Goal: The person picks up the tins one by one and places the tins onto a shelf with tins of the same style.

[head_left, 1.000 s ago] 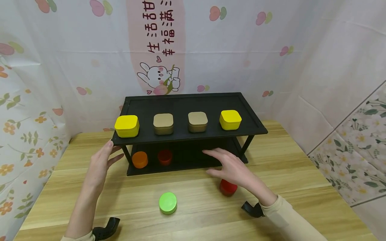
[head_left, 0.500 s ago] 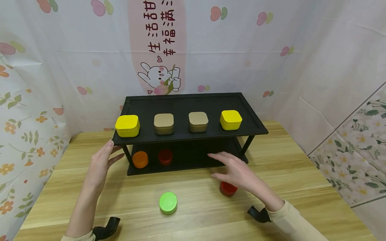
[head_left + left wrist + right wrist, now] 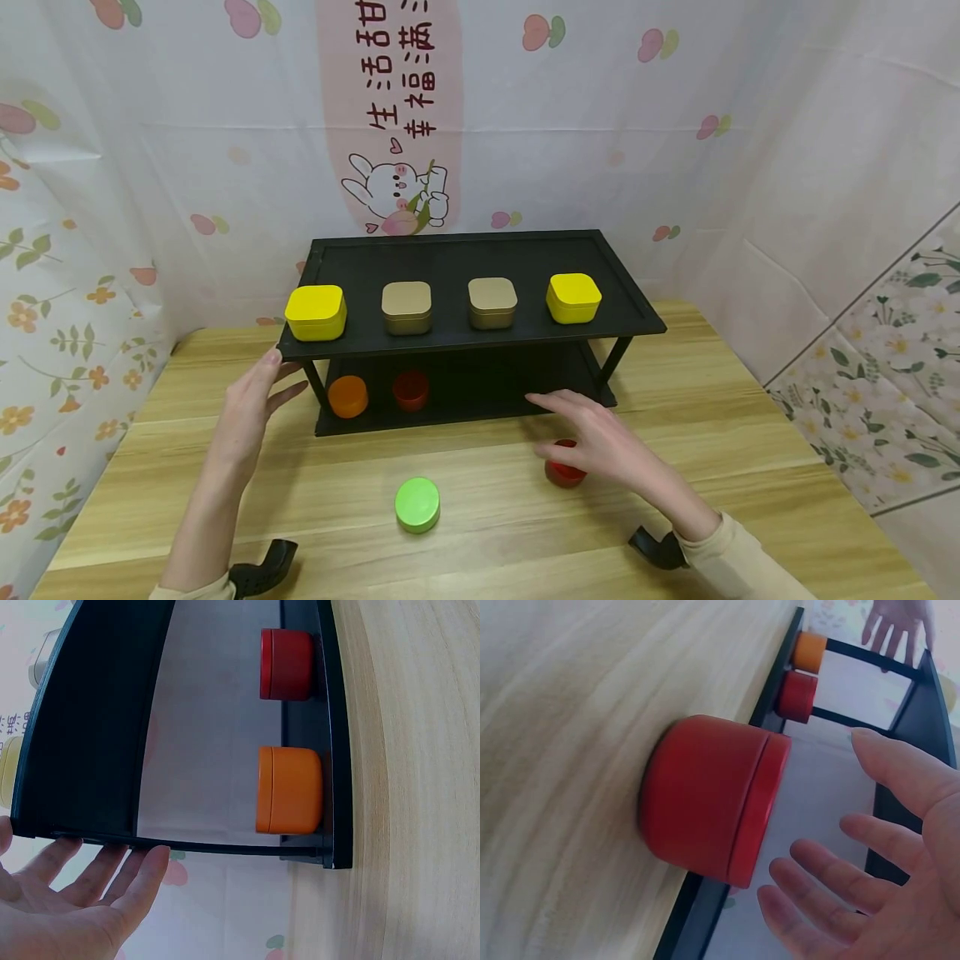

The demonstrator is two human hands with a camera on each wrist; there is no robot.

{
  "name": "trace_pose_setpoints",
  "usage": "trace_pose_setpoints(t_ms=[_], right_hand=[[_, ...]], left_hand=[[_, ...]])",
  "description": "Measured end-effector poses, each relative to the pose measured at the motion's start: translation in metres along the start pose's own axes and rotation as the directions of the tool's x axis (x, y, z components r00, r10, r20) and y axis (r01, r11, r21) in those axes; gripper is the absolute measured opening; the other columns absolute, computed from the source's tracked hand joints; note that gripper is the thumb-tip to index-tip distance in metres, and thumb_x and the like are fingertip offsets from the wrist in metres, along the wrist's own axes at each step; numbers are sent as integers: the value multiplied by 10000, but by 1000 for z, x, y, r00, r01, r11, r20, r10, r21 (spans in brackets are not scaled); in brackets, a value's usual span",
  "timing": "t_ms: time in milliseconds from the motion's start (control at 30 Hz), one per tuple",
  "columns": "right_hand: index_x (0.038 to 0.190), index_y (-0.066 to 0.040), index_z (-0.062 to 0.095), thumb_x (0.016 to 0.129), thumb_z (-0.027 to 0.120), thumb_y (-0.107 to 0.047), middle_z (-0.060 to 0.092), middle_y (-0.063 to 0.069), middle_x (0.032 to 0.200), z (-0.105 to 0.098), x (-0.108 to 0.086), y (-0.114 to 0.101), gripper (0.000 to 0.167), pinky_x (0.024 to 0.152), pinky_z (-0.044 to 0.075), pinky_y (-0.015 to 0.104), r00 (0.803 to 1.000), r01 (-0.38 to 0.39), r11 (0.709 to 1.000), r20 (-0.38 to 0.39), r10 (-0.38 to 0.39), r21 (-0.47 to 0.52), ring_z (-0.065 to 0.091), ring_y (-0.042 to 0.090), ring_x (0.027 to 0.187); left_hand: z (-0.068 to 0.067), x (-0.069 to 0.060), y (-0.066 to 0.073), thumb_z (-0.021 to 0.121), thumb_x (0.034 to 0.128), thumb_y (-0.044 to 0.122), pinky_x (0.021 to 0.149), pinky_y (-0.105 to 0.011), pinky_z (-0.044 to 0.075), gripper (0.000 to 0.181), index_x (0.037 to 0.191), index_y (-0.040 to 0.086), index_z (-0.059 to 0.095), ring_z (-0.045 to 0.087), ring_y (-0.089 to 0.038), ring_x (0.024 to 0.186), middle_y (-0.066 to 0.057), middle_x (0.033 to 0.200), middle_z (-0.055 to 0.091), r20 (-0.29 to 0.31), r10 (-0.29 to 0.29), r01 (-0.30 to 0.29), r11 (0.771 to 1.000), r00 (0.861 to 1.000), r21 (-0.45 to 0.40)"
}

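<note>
My left hand (image 3: pixel 243 408) touches the left front corner of a black two-tier shelf (image 3: pixel 457 254). In the left wrist view its fingers (image 3: pixel 144 879) lie fairly straight along the shelf's end edge. My right hand (image 3: pixel 600 437) hovers over a round red tin (image 3: pixel 564 475) on the table, partly covering it in the head view. The right wrist view shows this red tin (image 3: pixel 705 799) apart from my spread, relaxed fingers (image 3: pixel 840 874), which hold nothing. A round green tin (image 3: pixel 417 505) stands on the table between my hands.
On the top tier stand two yellow square tins (image 3: pixel 317 314) at the ends and two gold square tins (image 3: pixel 407 308) between them. An orange tin (image 3: pixel 348 397) and another red tin (image 3: pixel 410 392) sit on the lower tier, at left. A patterned curtain (image 3: pixel 600 100) hangs behind.
My right hand has drawn back to the right and slightly toward me, away from the lower tier and over the red tin. My left hand stays at the shelf corner.
</note>
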State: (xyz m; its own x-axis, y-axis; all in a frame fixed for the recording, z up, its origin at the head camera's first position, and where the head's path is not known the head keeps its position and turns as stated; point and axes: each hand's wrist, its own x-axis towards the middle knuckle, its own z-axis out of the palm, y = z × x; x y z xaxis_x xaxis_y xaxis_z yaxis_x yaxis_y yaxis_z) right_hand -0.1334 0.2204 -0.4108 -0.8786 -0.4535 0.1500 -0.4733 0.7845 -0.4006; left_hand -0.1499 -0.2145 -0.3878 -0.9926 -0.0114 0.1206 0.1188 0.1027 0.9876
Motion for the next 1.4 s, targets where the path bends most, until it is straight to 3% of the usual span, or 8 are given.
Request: trace_pose_setpoints(t_ms=[200, 433, 967, 1167, 1400], right_hand=[[1431, -158, 613, 854, 853, -315, 671, 36, 1340, 1, -5, 3, 644, 954, 612, 478, 1000, 1, 1000, 2, -1, -8, 654, 226, 1177], [1426, -157, 618, 844, 860, -336, 668, 42, 1367, 2, -12, 5, 655, 956, 611, 491, 999, 7, 1000, 38, -6, -30, 647, 244, 1198], [1432, -159, 609, 805, 887, -317, 657, 43, 1389, 6, -27, 11, 704, 834, 622, 322, 993, -41, 999, 112, 43, -22, 643, 247, 1182], [1426, -164, 614, 781, 903, -287, 649, 75, 1387, 7, -31, 14, 717, 833, 628, 341, 990, -61, 998, 123, 63, -18, 651, 253, 1157], [1379, -139, 643, 770, 914, -269, 662, 91, 1360, 7, -34, 15, 679, 844, 645, 372, 991, -50, 999, 123, 52, -16, 663, 267, 1139]], left_hand=[[0, -1, 0, 429, 1097, 458, 940, -106, 563, 560, 1497, 78, 524, 543, -72, 1238, -28, 1493, 513, 0, 8, -8, 1000, 1000, -4], [0, -1, -1, 432, 1097, 455, 937, -104, 563, 557, 1496, 79, 528, 548, -66, 1233, 13, 1470, 529, 1, 12, -12, 1000, 1000, -10], [0, -2, 0, 436, 1096, 453, 934, -105, 565, 546, 1491, 88, 534, 554, -63, 1222, 17, 1461, 535, -7, 15, -15, 1000, 1000, -7], [0, -1, 0, 430, 1097, 458, 937, -105, 564, 564, 1498, 72, 521, 555, -58, 1223, 25, 1458, 534, -5, 11, -11, 1000, 1000, -1], [0, -1, 0, 424, 1098, 462, 933, -96, 560, 616, 1519, 15, 479, 550, -50, 1222, 133, 1371, 549, -3, 9, -9, 1000, 1000, 4]])
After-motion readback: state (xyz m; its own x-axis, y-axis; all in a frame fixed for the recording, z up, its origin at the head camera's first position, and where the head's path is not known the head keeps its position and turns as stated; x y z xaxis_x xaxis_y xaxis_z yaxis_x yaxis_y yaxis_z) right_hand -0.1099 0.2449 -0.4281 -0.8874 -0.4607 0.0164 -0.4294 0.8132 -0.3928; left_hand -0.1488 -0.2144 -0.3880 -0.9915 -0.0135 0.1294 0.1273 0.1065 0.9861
